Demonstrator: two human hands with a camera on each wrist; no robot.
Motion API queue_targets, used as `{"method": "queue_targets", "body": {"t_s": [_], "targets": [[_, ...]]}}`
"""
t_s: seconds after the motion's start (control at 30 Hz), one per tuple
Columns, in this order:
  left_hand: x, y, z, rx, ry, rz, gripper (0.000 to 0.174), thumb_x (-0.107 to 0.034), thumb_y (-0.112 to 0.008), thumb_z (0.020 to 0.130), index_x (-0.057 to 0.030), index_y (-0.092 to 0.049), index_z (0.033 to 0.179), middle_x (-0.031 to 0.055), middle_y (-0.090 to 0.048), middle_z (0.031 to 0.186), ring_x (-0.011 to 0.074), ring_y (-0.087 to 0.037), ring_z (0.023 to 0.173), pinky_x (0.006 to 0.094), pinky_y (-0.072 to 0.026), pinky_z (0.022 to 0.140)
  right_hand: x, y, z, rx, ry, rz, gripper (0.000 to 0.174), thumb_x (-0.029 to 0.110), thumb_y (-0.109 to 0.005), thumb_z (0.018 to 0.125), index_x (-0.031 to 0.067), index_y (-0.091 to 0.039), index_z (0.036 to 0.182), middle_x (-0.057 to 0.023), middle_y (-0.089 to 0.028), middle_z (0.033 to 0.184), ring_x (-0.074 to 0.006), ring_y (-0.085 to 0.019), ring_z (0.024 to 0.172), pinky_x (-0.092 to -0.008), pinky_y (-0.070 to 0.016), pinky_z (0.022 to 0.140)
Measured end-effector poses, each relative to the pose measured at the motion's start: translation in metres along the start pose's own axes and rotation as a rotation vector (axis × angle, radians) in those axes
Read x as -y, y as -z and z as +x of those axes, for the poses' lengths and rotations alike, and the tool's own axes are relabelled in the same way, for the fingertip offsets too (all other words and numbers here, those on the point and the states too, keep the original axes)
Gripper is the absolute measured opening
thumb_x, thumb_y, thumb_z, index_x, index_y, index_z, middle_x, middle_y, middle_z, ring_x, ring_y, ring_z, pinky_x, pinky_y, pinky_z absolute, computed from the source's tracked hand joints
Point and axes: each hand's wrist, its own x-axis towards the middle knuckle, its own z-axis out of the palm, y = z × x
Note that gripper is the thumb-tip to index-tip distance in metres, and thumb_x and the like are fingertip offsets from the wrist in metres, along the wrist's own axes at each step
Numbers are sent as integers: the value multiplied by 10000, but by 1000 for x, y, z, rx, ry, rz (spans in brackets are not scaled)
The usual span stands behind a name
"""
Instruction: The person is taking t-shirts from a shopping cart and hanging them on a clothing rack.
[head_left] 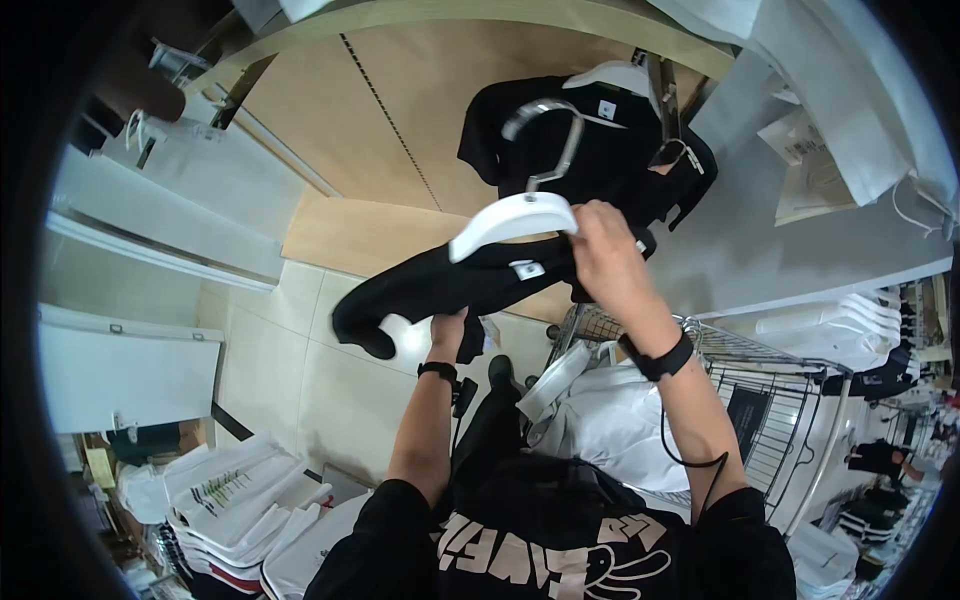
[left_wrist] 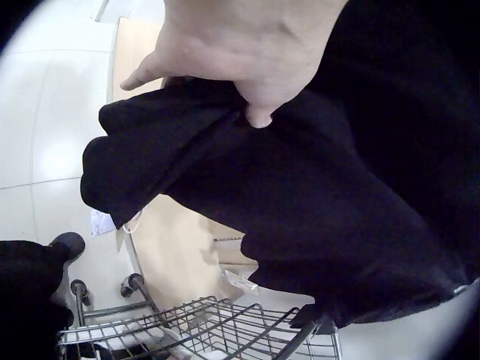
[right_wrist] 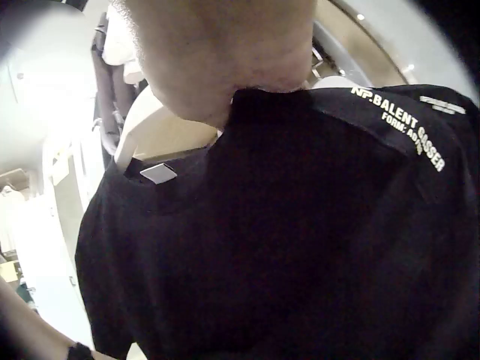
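Note:
A black shirt [head_left: 430, 285] hangs on a white hanger [head_left: 515, 222] whose metal hook points up toward the wall. My right hand [head_left: 610, 255] grips the shirt and hanger at one shoulder. Below the shirt, my left hand [head_left: 449, 330] pinches its cloth; in the left wrist view the thumb of that hand [left_wrist: 247, 52] presses into the black fabric [left_wrist: 300, 187]. White lettering runs along the shoulder of the shirt [right_wrist: 285, 225] in the right wrist view, beside the right hand [right_wrist: 225, 60], whose fingertips are hidden.
Another black shirt [head_left: 600, 135] hangs on a wall rail ahead. A wire cart [head_left: 780, 400] with white garments [head_left: 625, 425] stands at the right. Stacked white shirts [head_left: 235, 500] lie at the lower left, and white clothing [head_left: 840, 80] hangs at the upper right.

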Motion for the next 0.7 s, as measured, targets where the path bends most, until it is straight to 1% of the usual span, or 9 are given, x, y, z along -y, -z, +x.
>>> {"method": "queue_targets", "body": {"t_s": [0.07, 0.17, 0.23, 0.37, 0.4, 0.43, 0.5, 0.63, 0.7], "targets": [[4, -22, 17, -176, -111, 30, 512, -330, -647, 877, -42, -544, 1286, 169, -558, 1328, 315, -524, 1228, 389, -428, 1008, -27, 6, -12, 9, -69, -30, 287, -62, -588, 748, 9, -531, 1020, -187, -547, 977, -387, -536, 939, -458, -444, 826], [-25, -40, 43, -79, -287, -66, 520, -358, -602, 902, -36, -525, 1303, 177, -528, 1357, 308, -500, 1247, 381, -419, 999, -68, 13, -29, -38, -149, -128, 259, -45, -609, 796, -24, -529, 1041, -215, -563, 987, -419, -552, 953, -469, -457, 825], [-74, -40, 39, 68, -275, -94, 544, -393, -588, 904, -33, -517, 1306, 186, -537, 1341, 328, -494, 1246, 389, -416, 998, -96, 26, -39, -83, -245, -195, 190, -16, -589, 840, -43, -515, 1012, -247, -548, 952, -458, -536, 908, -482, -446, 785], [-147, -54, 41, 268, -229, -141, 597, -462, -559, 908, -26, -502, 1312, 204, -555, 1309, 369, -481, 1245, 404, -410, 996, -126, 50, -33, -231, -290, -233, 169, -43, -605, 808, -28, -521, 954, -241, -538, 846, -454, -537, 818, -503, -446, 709], [-132, -72, 54, 175, -320, -211, 530, -441, -564, 907, -11, -582, 1217, 221, -610, 1213, 393, -530, 1176, 422, -440, 940, -124, 54, -22, -255, -232, -261, 165, -44, -596, 805, -25, -523, 952, -238, -540, 845, -456, -537, 814, -506, -445, 704], [-153, -67, 45, 184, -332, -208, 530, -441, -564, 907, -11, -582, 1217, 221, -610, 1213, 393, -530, 1176, 422, -440, 940, -128, 63, -11, -288, -181, -300, 161, -45, -587, 803, -21, -526, 950, -235, -542, 843, -458, -537, 811, -509, -443, 700], [-176, -54, 19, 290, -219, 72, 515, -440, -580, 896, 40, -645, 1070, 269, -640, 1090, 424, -580, 1072, 434, -471, 889, -135, 75, 22, -247, -160, -349, 164, -43, -568, 798, -13, -530, 955, -229, -548, 850, -453, -540, 808, -508, -448, 701], [-184, -70, 10, 217, -195, -5, 608, -485, -613, 863, 111, -642, 978, 334, -628, 997, 445, -597, 1013, 455, -483, 867, -143, 70, 52, -215, -102, -446, 223, -30, -523, 768, 34, -555, 980, -173, -588, 880, -379, -579, 877, -477, -460, 754], [-179, -72, 13, 238, -181, 10, 605, -489, -612, 863, 100, -644, 995, 314, -636, 1013, 441, -598, 1019, 450, -484, 870, -140, 61, 54, -186, -112, -489, 232, -29, -529, 762, 37, -553, 983, -164, -590, 888, -366, -582, 891, -472, -458, 761]]}}
